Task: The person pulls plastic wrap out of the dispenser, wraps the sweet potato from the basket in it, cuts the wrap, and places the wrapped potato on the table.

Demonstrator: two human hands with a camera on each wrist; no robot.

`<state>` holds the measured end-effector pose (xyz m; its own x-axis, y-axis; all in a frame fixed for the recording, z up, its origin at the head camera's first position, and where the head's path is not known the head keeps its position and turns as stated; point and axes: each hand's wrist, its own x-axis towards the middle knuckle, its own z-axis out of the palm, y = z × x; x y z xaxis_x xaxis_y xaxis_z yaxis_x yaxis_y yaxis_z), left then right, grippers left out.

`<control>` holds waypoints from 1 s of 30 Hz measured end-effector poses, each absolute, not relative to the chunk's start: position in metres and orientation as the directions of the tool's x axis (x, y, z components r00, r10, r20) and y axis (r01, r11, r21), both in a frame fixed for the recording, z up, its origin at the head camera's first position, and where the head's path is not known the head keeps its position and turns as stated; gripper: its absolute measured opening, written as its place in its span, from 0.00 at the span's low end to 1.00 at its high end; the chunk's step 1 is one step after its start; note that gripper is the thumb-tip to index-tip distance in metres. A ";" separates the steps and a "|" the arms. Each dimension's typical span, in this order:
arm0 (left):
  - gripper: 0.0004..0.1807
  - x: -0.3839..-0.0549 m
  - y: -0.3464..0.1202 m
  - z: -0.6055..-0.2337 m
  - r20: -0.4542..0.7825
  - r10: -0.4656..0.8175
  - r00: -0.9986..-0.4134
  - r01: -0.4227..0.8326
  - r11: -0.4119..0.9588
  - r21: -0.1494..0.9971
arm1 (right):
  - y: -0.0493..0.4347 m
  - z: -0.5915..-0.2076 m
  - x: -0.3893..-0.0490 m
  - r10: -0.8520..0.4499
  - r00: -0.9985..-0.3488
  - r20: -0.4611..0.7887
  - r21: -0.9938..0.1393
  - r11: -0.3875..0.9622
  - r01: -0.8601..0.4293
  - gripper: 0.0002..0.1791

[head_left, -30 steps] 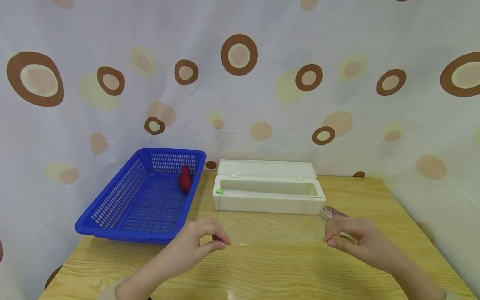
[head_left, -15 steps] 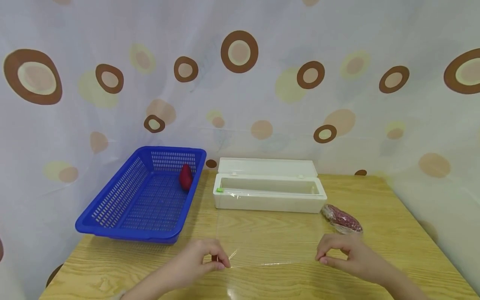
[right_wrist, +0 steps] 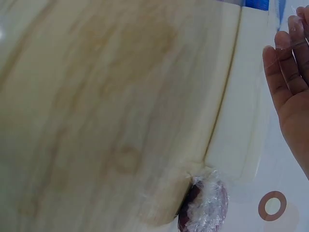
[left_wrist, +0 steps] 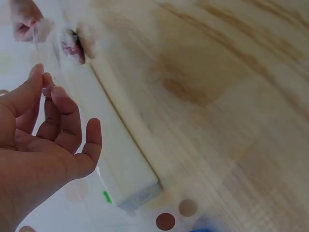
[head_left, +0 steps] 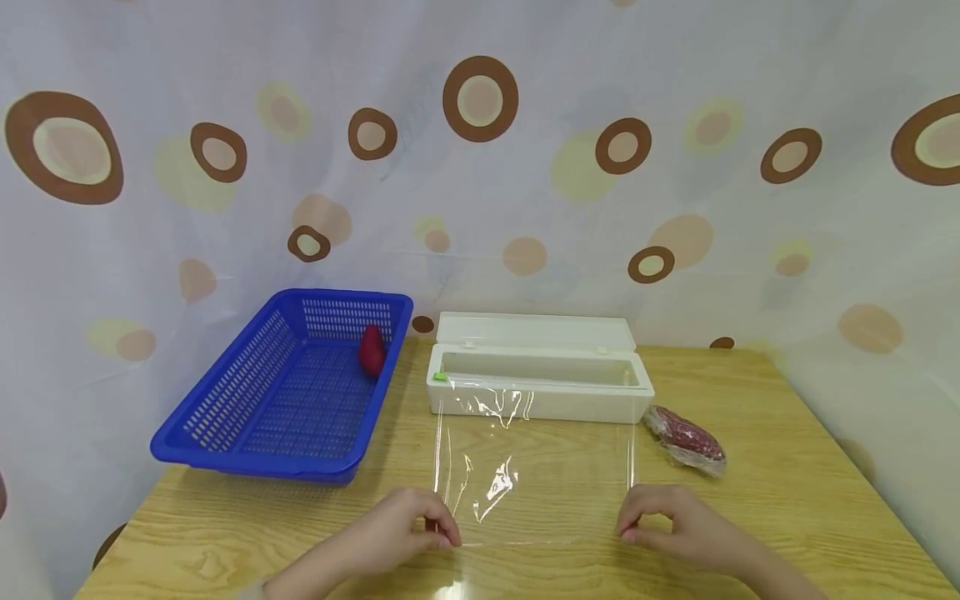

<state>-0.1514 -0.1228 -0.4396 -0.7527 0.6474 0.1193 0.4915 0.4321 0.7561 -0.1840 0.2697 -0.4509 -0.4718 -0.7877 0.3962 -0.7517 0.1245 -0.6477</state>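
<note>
A clear sheet of plastic wrap [head_left: 536, 475] stretches from the white wrap dispenser box [head_left: 540, 407] toward the front of the table. My left hand [head_left: 408, 529] pinches its near left corner between thumb and fingers. At the near right corner my right hand [head_left: 671, 525] pinches the same sheet. Bright glints and creases show across the film. The dispenser's lid [head_left: 536, 331] stands raised at the back, and a green slider [head_left: 440, 377] sits at the left of its front edge. In the left wrist view, thumb and fingertips of my left hand [left_wrist: 53, 121] meet on the film.
A blue plastic basket [head_left: 168, 446] stands at the left, with a dark red oblong item [head_left: 371, 352] inside it. Right of the dispenser lies a dark red item wrapped in film [head_left: 686, 440]. A patterned curtain [head_left: 525, 192] hangs behind the wooden table [head_left: 810, 500].
Both hands have drawn the film toward the table's near side, lengthening the sheet. The right hand has also shifted left, and the wrapped item beside the dispenser now shows fully.
</note>
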 end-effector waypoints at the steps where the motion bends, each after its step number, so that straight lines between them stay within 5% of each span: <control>1: 0.02 -0.153 -0.122 -0.441 0.107 0.650 -0.752 0.487 0.439 0.755 | 0.269 -0.453 -0.184 -0.792 -0.470 0.389 -0.641 0.134 -0.756 0.13; 24: 0.08 -0.170 -0.119 -0.454 -0.070 0.700 -0.711 0.419 0.501 0.757 | 0.267 -0.465 -0.195 -0.890 -0.365 0.273 -0.503 0.192 -0.843 0.10; 30: 0.08 -0.172 -0.119 -0.459 -0.072 0.709 -0.701 0.432 0.503 0.749 | 0.272 -0.465 -0.192 -0.883 -0.437 0.175 -0.550 0.280 -0.787 0.09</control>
